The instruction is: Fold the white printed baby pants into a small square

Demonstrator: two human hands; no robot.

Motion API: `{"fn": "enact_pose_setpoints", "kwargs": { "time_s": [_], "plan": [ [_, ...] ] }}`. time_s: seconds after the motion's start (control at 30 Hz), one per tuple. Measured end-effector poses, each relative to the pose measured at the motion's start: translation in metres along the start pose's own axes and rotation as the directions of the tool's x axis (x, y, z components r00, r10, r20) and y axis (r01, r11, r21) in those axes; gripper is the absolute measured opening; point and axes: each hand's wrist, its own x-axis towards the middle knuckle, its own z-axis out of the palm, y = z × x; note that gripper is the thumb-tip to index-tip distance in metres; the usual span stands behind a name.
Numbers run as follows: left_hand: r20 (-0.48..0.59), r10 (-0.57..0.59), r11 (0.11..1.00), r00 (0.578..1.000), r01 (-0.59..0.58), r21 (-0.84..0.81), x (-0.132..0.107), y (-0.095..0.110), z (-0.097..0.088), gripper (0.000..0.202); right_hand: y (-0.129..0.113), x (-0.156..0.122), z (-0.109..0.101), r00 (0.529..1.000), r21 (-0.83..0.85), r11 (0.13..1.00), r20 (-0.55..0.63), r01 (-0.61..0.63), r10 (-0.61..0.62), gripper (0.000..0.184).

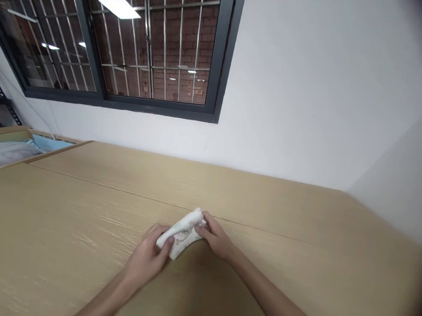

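A small white cloth garment (181, 233) with a faint printed pattern lies folded and bunched on the light wood table (87, 227). My left hand (147, 251) grips its near left end, fingers curled over the fabric. From the other side my right hand (216, 236) pinches its upper right end between thumb and fingers. Both hands are close together just above the tabletop, and the cloth bridges the gap between them. Part of the cloth is hidden under my fingers.
A seam runs across the wood table. At the far left, a shallow cardboard box (17, 143) holds pale blue and white fabric. Behind the table stand a white wall (287, 110) and a dark-framed barred window (132, 45). A metal shelf upright (5, 97) shows at the left edge.
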Motion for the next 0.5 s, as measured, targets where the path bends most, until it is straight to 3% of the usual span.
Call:
{"fn": "enact_pose_setpoints", "kwargs": {
  "time_s": [0.07,0.13,0.23,0.37,0.5],
  "plan": [
    [0.02,-0.121,0.977,0.992,0.123,-0.176,-0.002,-0.002,0.005,0.038,-0.004,0.002,0.003,0.999,0.075,0.997,-0.032,-0.036,0.038,0.027],
    [0.072,-0.171,0.957,0.983,0.183,-0.224,-0.005,-0.006,0.009,0.049,-0.004,0.004,0.004,0.994,0.118,0.992,-0.097,-0.044,0.055,0.031],
    [0.142,-0.156,0.979,0.978,0.172,-0.108,-0.01,-0.01,0.013,0.056,-0.003,0.006,0.004,0.981,0.08,0.995,-0.179,-0.06,0.073,0.035],
    [0.175,-0.125,0.992,0.977,0.123,0.024,-0.015,-0.007,0.012,0.06,0.0,0.005,0.003,0.987,-0.03,0.997,-0.148,-0.075,0.069,0.035],
    [0.199,-0.172,0.964,0.965,0.123,0.237,-0.014,-0.009,0.01,0.048,0.008,0.006,0.007,0.982,-0.075,0.991,-0.163,-0.109,0.095,0.034]
  ]
}}
